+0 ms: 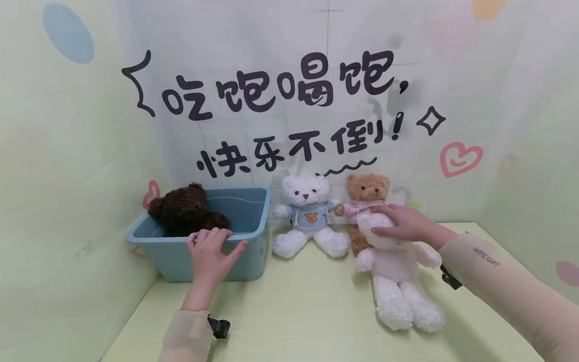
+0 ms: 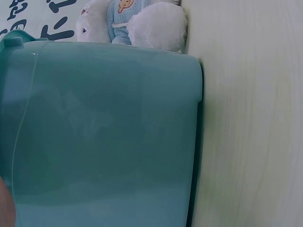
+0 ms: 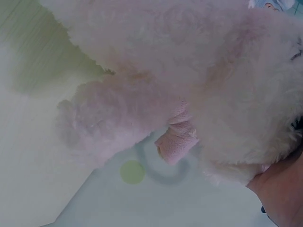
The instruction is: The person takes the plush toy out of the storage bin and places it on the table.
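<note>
One plain white plush [image 1: 395, 264] is in the right hand [image 1: 409, 223] from where I'm standing, fingers and thumb clamped round its head, right in front of the tan bear [image 1: 367, 188] in a pink top. The left hand [image 1: 211, 261] has its fingers hooked over the near rim of the blue bin [image 1: 172, 256], so it's grasping that. Can't tell if the plush's feet touch the tabletop [image 1: 294, 301] or hang just above it. My two cents on doing this bit well: get a deep grip on the head, since fluffy fur probably slips if you only pinch the surface, and mind those dangling legs. I'd also give the tan bear some room so it doesn't get knocked over, and go easy on the rim, as leaning hard could tip the bin. Headcount: four plushies total, so one plain white, one tan, one white bear [image 1: 311, 216] in a light blue hoodie, and one dark brown plush [image 1: 181, 208] inside the bin. One bin, two hands, both busy.
</note>
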The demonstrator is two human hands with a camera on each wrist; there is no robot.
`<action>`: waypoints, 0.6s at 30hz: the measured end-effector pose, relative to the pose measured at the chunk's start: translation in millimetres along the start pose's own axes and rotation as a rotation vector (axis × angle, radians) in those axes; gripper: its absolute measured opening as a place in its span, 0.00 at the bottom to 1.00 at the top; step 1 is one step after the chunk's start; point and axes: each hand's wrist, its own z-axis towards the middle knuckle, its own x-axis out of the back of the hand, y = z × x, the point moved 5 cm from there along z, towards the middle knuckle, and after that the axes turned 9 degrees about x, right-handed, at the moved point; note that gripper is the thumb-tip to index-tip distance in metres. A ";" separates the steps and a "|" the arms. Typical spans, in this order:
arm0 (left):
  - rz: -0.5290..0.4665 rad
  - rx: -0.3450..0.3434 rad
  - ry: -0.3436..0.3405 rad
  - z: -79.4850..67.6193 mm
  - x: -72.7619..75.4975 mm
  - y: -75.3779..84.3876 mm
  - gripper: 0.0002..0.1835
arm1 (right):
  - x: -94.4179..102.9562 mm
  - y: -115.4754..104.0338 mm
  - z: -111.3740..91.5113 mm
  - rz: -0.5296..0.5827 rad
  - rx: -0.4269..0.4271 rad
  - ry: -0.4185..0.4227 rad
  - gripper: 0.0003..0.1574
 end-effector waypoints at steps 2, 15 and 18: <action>-0.007 -0.005 0.007 -0.1 0.3 0.0 0.32 | 0.7 -0.2 1.6 -0.001 -0.016 -0.006 0.39; -0.016 -0.011 0.013 -1.0 1.3 1.3 0.32 | 4.2 0.1 16.1 -0.025 -0.068 -0.042 0.33; -0.018 -0.014 0.020 -0.6 1.0 0.8 0.32 | 4.3 0.2 18.4 -0.030 -0.073 -0.047 0.33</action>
